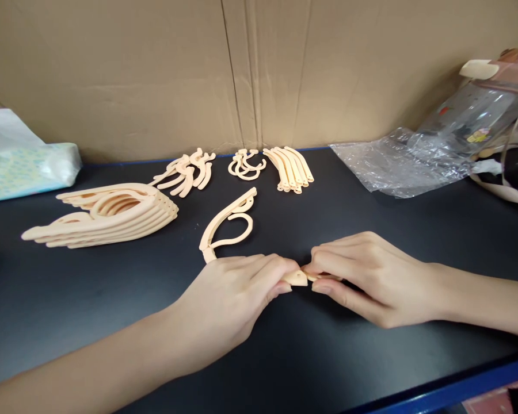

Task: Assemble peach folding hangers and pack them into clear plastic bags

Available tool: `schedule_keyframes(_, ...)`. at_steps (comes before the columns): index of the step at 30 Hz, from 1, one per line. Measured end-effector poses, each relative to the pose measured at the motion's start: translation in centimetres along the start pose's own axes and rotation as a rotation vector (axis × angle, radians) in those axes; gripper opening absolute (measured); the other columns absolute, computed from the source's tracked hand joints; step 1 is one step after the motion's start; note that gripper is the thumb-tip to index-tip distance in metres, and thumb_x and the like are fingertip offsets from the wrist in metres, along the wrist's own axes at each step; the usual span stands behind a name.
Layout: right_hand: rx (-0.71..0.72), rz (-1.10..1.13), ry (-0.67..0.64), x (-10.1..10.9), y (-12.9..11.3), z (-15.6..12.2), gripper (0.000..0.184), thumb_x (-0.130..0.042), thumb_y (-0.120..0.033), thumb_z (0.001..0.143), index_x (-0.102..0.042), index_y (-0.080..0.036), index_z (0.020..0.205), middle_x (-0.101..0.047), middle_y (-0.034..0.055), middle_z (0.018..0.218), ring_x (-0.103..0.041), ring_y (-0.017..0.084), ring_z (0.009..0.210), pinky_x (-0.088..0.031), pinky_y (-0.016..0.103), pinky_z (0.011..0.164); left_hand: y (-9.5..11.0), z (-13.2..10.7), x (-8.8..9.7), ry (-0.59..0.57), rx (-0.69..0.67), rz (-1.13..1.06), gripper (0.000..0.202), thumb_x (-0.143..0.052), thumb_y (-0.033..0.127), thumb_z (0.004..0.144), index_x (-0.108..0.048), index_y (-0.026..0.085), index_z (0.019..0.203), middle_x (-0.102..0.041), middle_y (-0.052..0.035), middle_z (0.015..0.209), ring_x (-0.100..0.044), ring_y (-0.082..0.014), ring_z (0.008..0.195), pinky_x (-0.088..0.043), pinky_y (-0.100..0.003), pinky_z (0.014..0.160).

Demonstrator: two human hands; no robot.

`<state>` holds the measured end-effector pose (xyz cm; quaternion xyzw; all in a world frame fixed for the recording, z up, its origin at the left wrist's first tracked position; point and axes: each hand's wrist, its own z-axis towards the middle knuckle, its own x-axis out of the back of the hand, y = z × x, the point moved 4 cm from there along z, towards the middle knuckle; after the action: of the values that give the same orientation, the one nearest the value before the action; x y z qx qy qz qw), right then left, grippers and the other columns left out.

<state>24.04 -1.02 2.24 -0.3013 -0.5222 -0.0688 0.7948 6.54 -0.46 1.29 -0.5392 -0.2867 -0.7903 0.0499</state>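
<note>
My left hand (237,299) is closed round the near end of a peach plastic hanger piece (228,221), whose curved arm and hook loop stick out beyond my fingers on the black tabletop. My right hand (371,276) pinches another small peach part (304,278) that meets the left hand's piece between my fingertips. Most of that part is hidden under my fingers.
A stack of assembled peach hangers (107,215) lies at the left. Piles of hook parts (187,169), loops (245,164) and curved arms (289,168) sit near the cardboard wall (242,69). A tissue pack (21,164) lies far left, crumpled clear plastic (406,161) at the right.
</note>
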Motion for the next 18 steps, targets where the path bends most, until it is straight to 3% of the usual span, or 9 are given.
schedule_keyframes(12, 0.095, -0.219, 0.069, 0.27, -0.15, -0.04, 0.019, -0.046, -0.022, 0.099, -0.055, -0.018, 0.083, -0.053, -0.0016, 0.069, -0.042, 0.012, 0.059, -0.033, 0.026, 0.059, -0.57, -0.14, -0.10, -0.010, 0.095, 0.003, 0.019, -0.038, 0.021, 0.104, -0.049, 0.021, 0.119, -0.073, 0.0026, 0.105, -0.071, -0.0112, 0.088, -0.051, -0.022, 0.072)
schedule_keyframes(18, 0.106, -0.271, 0.095, 0.32, -0.13, -0.10, 0.019, -0.048, -0.024, 0.097, -0.058, -0.018, 0.083, -0.058, -0.0002, 0.070, -0.043, 0.013, 0.059, -0.034, 0.027, 0.058, -0.53, -0.12, 0.15, 0.008, 0.090, -0.016, 0.019, -0.042, 0.020, 0.103, -0.049, 0.021, 0.121, -0.072, 0.0032, 0.104, -0.070, -0.0093, 0.087, -0.050, -0.019, 0.071)
